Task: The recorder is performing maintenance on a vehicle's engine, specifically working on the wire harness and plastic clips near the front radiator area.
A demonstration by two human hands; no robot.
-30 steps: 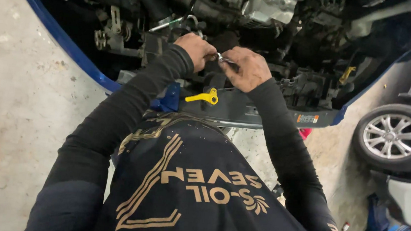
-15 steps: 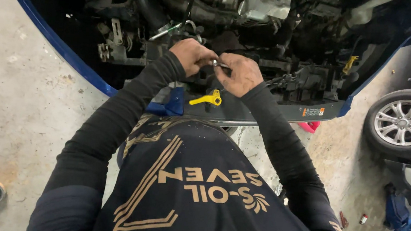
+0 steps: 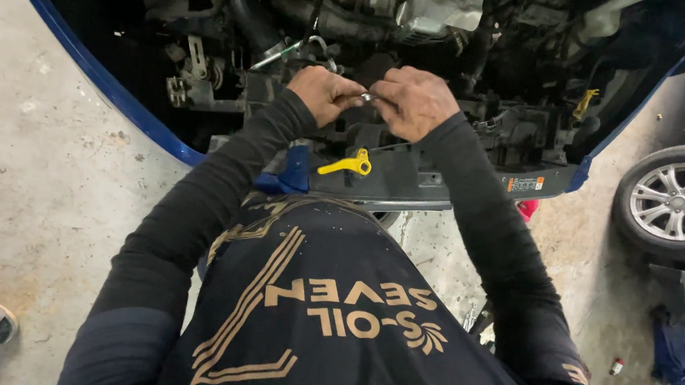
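Leaning over the open engine bay (image 3: 456, 29), we pinch a small metal part (image 3: 365, 98) between both hands, left hand (image 3: 325, 92) and right hand (image 3: 412, 101) clenched on it, just above the yellow dipstick handle (image 3: 347, 166); fitting looks unfinished.

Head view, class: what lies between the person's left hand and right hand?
In the head view, a small shiny metal part sits between the left hand and right hand, pinched by both.

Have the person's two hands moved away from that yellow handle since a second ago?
No. The left hand and right hand stay together just above the yellow handle, pinching a small metal part; only the camera shifted.
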